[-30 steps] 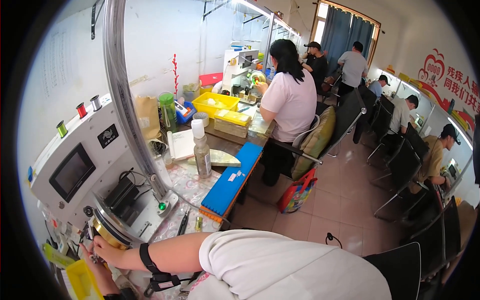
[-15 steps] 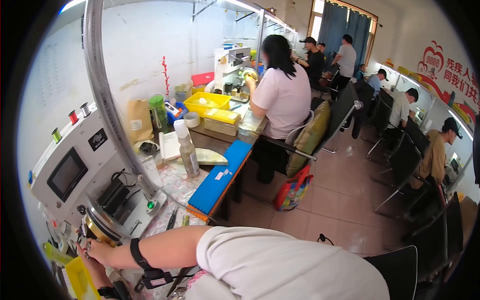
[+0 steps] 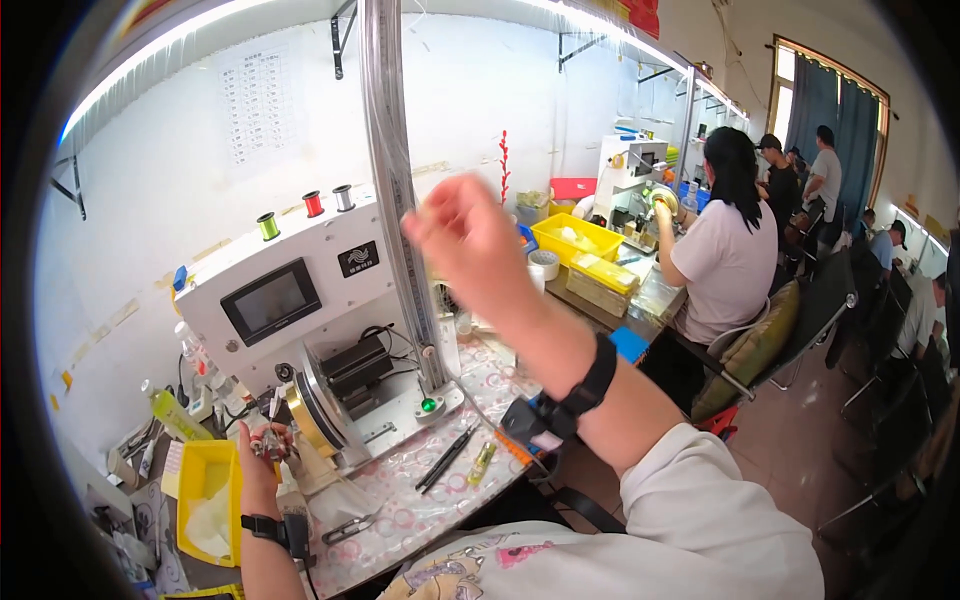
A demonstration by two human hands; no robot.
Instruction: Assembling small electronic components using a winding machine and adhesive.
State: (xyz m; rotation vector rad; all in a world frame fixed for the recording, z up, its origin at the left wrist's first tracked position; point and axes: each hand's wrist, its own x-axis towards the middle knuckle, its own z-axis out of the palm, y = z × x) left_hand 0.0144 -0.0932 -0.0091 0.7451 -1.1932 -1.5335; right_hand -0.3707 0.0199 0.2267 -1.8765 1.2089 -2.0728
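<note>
My left hand (image 3: 256,462) is closed around a small metal part (image 3: 270,440), beside the gold-rimmed wheel (image 3: 310,408) of a white bench machine (image 3: 340,235). Its fingers partly cover that part. Raised in front of the machine's upright post (image 3: 395,150) is my right hand (image 3: 462,235). It is slightly blurred, with fingers curled in a pinch; whatever they hold, if anything, is too small to see. Below it on the patterned table cover lie black tweezers (image 3: 447,460) and a small yellow-green tube (image 3: 482,464).
A yellow bin (image 3: 238,500) with white material stands left of my left hand. Behind it are a green-yellow bottle (image 3: 178,412) and other clutter. Thread spools (image 3: 313,204) sit atop the machine. Another person (image 3: 735,230) works at the bench on the right, near a yellow tray (image 3: 577,238).
My right hand has risen from the wheel, up and to the right. My left hand stays by the wheel. The view has turned left, so the machine shows nearer the middle.
</note>
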